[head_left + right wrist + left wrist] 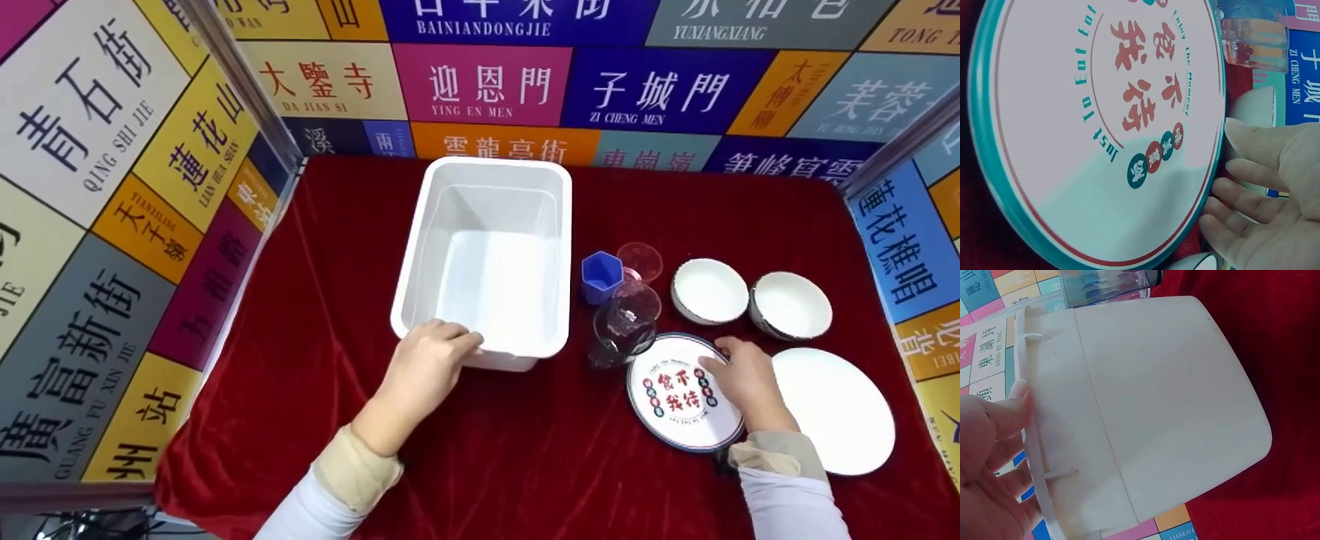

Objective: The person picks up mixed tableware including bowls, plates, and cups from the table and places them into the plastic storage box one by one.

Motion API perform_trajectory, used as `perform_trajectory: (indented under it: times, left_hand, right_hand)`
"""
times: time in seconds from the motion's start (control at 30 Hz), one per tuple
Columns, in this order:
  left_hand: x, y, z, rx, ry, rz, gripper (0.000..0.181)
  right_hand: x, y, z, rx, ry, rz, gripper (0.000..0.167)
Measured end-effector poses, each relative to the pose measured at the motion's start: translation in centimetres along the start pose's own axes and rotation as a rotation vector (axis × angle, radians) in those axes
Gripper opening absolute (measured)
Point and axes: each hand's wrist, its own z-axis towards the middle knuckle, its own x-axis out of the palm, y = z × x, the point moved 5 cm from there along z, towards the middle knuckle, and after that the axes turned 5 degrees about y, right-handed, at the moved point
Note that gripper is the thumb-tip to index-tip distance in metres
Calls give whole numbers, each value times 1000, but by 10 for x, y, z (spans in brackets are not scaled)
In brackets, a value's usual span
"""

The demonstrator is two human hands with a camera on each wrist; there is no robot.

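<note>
My left hand (433, 360) holds the near rim of a white plastic tub (556, 300). In the left wrist view the thumb lies on the rim's outer side and the fingers are behind it. At the right, a round plate (679, 431) with a blue-green rim and red characters lies face up. My right hand (742, 379) is over its right edge. The right wrist view shows the thumb tip and loosely bent fingers (1235, 211) at the plate's rim; no firm grip is visible. A white oval plate (840, 405) lies partly behind the right forearm.
Beyond the plate stand two white bowls (709, 292) (793, 306). A blue hexagonal cup (601, 276), a dark clear cup (624, 330) and pinkish clear cups (640, 262) are between tub and bowls. Dark red cloth (330, 270) covers the table; printed panels (480, 82) wall it in.
</note>
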Motion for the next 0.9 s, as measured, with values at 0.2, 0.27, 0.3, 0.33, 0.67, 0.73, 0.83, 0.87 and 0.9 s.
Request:
perform_trajectory:
  times: [0.2,0.27,0.3,0.33,0.67,0.73,0.83,0.87,0.9]
  left_hand:
    - [0,0,-4,1,5,-5,7]
    - [0,0,-6,-3,8,-3,7]
    - [-1,1,-6,-5,13,-1,7]
    - [-2,1,-6,-6,19,-1,7]
    - [-7,5,0,-47,137,-14,31]
    - [-8,5,1,-57,150,-13,33]
    - [-9,5,1,-66,150,-3,35]
    - [-9,4,1,-71,148,3,36]
    - [-10,4,1,-73,142,6,36]
  right_hand:
    - [4,-6,9,22,58,-9,55]
    - [5,-6,12,20,74,-16,56]
    - [6,-7,13,19,82,-20,56]
    - [6,-7,15,19,91,-24,56]
    - [-4,-8,33,21,171,-52,50]
    - [-4,-10,35,22,198,-61,50]
    - [-5,-13,35,28,240,-58,48]
    - [-5,-15,36,33,256,-48,47]
    - [-5,-16,36,36,268,-38,47]
